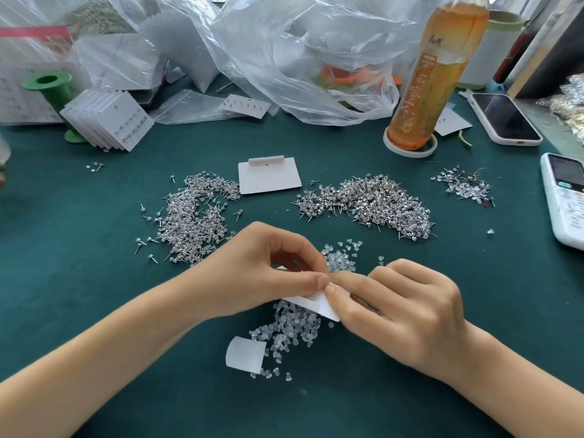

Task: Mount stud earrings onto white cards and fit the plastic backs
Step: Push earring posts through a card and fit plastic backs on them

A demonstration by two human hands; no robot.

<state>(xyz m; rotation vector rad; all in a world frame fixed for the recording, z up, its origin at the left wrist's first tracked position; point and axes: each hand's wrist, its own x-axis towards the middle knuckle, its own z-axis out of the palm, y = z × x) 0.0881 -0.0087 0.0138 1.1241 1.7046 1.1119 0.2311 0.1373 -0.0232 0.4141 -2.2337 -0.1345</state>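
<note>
Green table (79, 248): crowded work surface, two large heaps of stud earrings (366, 203) behind the hands, stack of finished cards (110, 121) far left. Risk: a sleeve or forearm sweeping loose studs off the edge.

White card (319, 306): held above the pile of plastic backs (290, 327), between both hands. Left hand (268, 273) pinches its upper edge; right hand (407, 314) grips the near side, fingers curled. Risk: the card creases under the squeeze.

Stud or back at the fingertips: too small to confirm. Likely fault: the back slips and drops into the pile.
</note>
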